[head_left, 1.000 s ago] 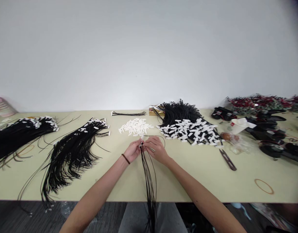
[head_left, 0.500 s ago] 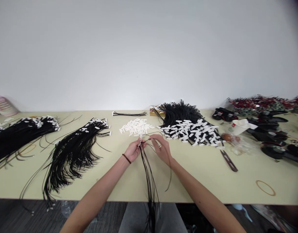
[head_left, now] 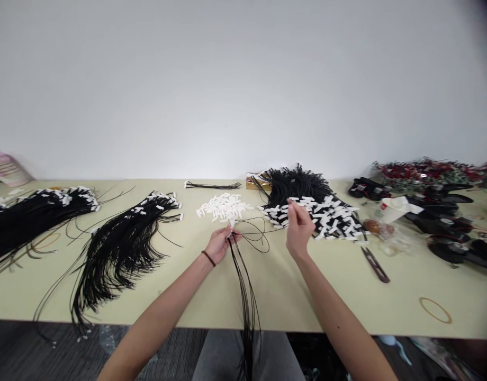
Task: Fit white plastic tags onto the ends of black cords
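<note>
My left hand (head_left: 219, 244) is closed in a pinch on a white plug connector (head_left: 230, 229) at the middle of the table. Black wires (head_left: 247, 296) run from it down over the table edge onto my lap. A few thin wires (head_left: 263, 241) loop out to its right. My right hand (head_left: 299, 228) is raised with its fingers closed, in front of a heap of black wires with white connectors (head_left: 331, 217). What its fingertips hold, if anything, is too small to make out. Just beyond my left hand lies a pile of loose white connectors (head_left: 223, 205).
Two bundles of black wires (head_left: 112, 259) (head_left: 33, 217) lie on the left. A small wire bundle (head_left: 214, 186) is at the back. To the right are snips (head_left: 375, 264), a rubber band (head_left: 435, 310), a paper cup (head_left: 390, 210) and black parts (head_left: 445, 233).
My right hand has moved away from my left hand, to the right and up, and its fingers have closed. The left hand keeps its grip on the connector, almost unmoved.
</note>
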Available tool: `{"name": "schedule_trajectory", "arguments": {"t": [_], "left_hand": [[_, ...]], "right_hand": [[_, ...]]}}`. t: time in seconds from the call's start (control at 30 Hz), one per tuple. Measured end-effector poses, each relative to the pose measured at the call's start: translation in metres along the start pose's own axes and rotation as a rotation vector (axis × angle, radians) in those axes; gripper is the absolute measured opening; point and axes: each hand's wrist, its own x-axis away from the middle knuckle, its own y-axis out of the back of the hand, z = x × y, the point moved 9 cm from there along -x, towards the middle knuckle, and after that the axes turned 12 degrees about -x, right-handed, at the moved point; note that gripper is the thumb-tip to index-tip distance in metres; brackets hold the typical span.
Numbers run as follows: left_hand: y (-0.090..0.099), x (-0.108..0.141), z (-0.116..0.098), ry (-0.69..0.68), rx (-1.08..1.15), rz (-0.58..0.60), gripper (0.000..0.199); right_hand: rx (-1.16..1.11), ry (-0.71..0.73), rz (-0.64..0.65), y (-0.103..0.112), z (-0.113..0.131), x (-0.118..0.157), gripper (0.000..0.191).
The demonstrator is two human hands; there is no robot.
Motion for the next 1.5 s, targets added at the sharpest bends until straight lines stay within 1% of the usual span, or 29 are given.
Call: {"name": "schedule_trajectory", "arguments": {"t": [0.07, 0.1, 0.17, 0.23, 0.3, 0.53, 0.7, 0.93, 1.2, 1.5], "left_hand": [[0.001, 0.0, 0.0, 0.001, 0.016, -0.011, 0.023], [0.002, 0.0, 0.0, 0.001, 0.026, -0.013, 0.022], [0.002, -0.001, -0.001, -0.004, 0.044, -0.006, 0.021], [0.001, -0.001, -0.002, -0.013, 0.055, 0.016, 0.021], [-0.001, -0.001, -0.003, -0.02, 0.063, 0.031, 0.022], [-0.002, 0.001, -0.006, -0.03, 0.066, 0.041, 0.021], [-0.004, 0.001, -0.008, -0.048, 0.069, 0.063, 0.02], [-0.006, 0.001, -0.01, -0.068, 0.033, 0.099, 0.021], [-0.006, 0.004, -0.013, -0.087, 0.002, 0.087, 0.021], [-0.007, 0.004, -0.015, -0.107, -0.003, 0.106, 0.021]], "right_hand": [[0.178, 0.219, 0.248, -0.03, 0.018, 0.018, 0.016], [0.243, 0.323, 0.368, -0.045, 0.024, 0.03, 0.014], [0.36, 0.483, 0.572, -0.068, 0.026, 0.053, 0.012], [0.469, 0.594, 0.677, -0.079, 0.022, 0.068, 0.013], [0.532, 0.638, 0.717, -0.083, 0.019, 0.073, 0.013], [0.583, 0.652, 0.749, -0.083, 0.02, 0.073, 0.013], [0.611, 0.675, 0.728, -0.083, 0.021, 0.073, 0.012], [0.601, 0.657, 0.725, -0.083, 0.021, 0.071, 0.013], [0.494, 0.51, 0.685, -0.078, 0.016, 0.062, 0.012], [0.407, 0.368, 0.671, -0.076, 0.009, 0.057, 0.018]]}}
